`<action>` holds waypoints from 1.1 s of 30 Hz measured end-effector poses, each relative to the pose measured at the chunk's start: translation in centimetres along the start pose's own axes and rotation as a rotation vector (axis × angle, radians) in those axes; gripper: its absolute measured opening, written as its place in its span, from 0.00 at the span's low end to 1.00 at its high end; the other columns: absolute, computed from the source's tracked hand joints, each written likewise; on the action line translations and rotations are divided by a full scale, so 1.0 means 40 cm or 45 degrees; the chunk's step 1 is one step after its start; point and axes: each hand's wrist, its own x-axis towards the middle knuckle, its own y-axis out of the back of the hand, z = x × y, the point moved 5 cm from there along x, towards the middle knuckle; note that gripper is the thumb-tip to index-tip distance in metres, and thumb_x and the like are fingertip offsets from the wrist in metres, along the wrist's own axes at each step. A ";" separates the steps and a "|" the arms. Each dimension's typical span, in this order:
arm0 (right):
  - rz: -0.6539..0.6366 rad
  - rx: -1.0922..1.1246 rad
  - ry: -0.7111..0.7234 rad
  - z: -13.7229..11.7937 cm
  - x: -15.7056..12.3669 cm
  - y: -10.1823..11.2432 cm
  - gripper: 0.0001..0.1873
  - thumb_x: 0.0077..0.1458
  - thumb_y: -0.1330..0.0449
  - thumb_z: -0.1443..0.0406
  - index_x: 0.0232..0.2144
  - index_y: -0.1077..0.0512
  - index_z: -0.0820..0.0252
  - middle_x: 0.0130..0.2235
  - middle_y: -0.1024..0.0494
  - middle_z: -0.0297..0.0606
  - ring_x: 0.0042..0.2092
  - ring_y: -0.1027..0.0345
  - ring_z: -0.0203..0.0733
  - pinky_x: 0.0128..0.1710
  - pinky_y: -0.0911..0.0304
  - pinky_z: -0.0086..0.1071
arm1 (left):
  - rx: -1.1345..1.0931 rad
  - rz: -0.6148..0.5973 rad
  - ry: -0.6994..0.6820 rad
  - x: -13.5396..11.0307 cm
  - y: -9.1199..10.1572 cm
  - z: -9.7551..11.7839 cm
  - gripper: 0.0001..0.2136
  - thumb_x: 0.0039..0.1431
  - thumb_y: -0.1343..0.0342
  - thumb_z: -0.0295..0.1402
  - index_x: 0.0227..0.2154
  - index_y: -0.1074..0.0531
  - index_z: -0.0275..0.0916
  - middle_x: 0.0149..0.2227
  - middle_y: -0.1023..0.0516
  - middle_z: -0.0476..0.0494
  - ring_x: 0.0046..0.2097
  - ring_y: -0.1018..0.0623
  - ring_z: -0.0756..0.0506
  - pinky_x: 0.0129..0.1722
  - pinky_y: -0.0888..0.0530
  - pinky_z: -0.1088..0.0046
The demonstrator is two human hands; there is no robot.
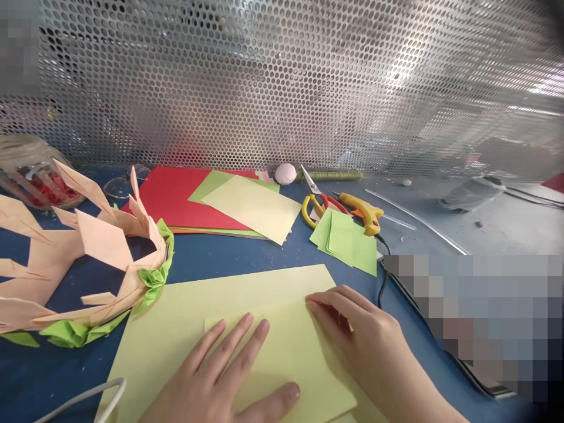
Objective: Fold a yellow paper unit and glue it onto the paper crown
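Yellow paper (299, 346) under spread left hand (215, 376); right hand (370, 329) pinches corner; peach ring (103, 238) alongside.

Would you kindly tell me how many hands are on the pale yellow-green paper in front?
2. The left hand lies spread on the upper layer of the pale yellow-green paper; the right hand pinches that layer's far right corner. I see no others there.

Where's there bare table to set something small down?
Bare blue tabletop shows between the red paper and the large pale-yellow sheet; another patch lies right of the right hand. It's crowded where the scissors, glue gun and green paper squares bunch together.
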 end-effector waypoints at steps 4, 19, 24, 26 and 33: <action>0.007 0.020 -0.020 0.002 0.004 -0.004 0.14 0.68 0.49 0.63 0.33 0.26 0.55 0.34 0.22 0.39 0.31 0.25 0.41 0.30 0.29 0.29 | -0.055 0.023 0.019 -0.004 -0.005 0.001 0.29 0.71 0.63 0.25 0.67 0.53 0.66 0.61 0.27 0.50 0.64 0.32 0.41 0.59 0.33 0.60; 0.050 0.044 -0.196 0.021 0.027 0.014 0.11 0.61 0.46 0.64 0.29 0.25 0.55 0.30 0.22 0.38 0.26 0.30 0.41 0.24 0.34 0.31 | -0.056 0.005 0.015 -0.011 -0.015 0.001 0.29 0.70 0.62 0.25 0.67 0.51 0.64 0.62 0.29 0.47 0.66 0.36 0.40 0.61 0.35 0.57; 0.029 0.237 -0.250 0.032 0.031 0.035 0.12 0.64 0.48 0.61 0.40 0.26 0.57 0.33 0.19 0.41 0.31 0.23 0.44 0.31 0.27 0.36 | -0.057 -0.005 0.023 -0.010 -0.015 0.002 0.28 0.71 0.61 0.26 0.67 0.50 0.64 0.63 0.30 0.46 0.67 0.36 0.40 0.61 0.35 0.58; -0.085 0.390 -0.244 0.028 0.030 0.029 0.14 0.67 0.51 0.61 0.41 0.26 0.58 0.30 0.18 0.39 0.30 0.21 0.42 0.30 0.24 0.34 | -0.052 -0.003 0.022 -0.010 -0.013 0.002 0.27 0.71 0.61 0.27 0.67 0.50 0.64 0.62 0.29 0.46 0.67 0.36 0.40 0.61 0.35 0.58; 0.048 0.599 -0.269 0.013 0.023 0.055 0.09 0.63 0.43 0.60 0.45 0.28 0.53 0.48 0.20 0.41 0.50 0.24 0.42 0.45 0.26 0.31 | -0.018 -0.009 -0.069 -0.009 -0.010 -0.004 0.25 0.72 0.61 0.30 0.67 0.49 0.63 0.61 0.27 0.43 0.64 0.33 0.38 0.59 0.36 0.58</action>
